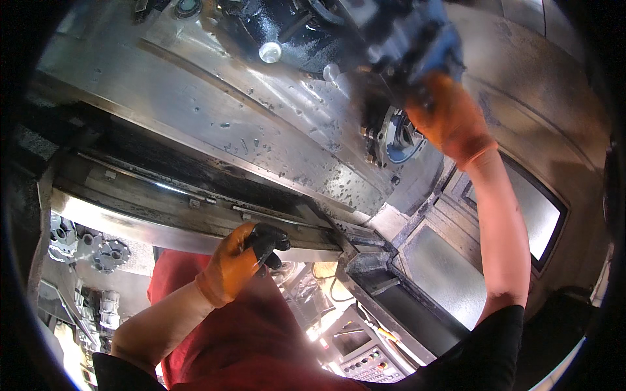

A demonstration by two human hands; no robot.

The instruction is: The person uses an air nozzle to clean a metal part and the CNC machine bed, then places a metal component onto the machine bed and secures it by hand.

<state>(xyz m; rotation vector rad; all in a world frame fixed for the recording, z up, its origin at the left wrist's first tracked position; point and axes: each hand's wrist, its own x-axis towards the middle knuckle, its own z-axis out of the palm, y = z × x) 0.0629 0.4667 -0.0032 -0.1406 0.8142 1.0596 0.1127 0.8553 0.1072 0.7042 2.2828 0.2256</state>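
Note:
My left hand [244, 264], in an orange glove with black fingers, hovers in front of my red apron [241, 332], near the curved metal sill [150, 225]. Its fingers are curled in, and nothing shows between them. Further up and to the right, my right hand [450, 120] wears a matching orange glove and reaches across the machine's inside. Motion smears its fingers against a blurred blue and dark shape [424, 49]; whether it grips that shape cannot be made out. Just below this hand sits a round metal fixture [396, 135] with a blue-edged opening.
A sloping, wet metal plate [261, 124] with scattered chips spans the middle. At the top stands a dark wet assembly [287, 32]. Several cast metal parts [109, 255] lie at lower left. A control panel [372, 368] with buttons is at the bottom; a window [538, 218] is at right.

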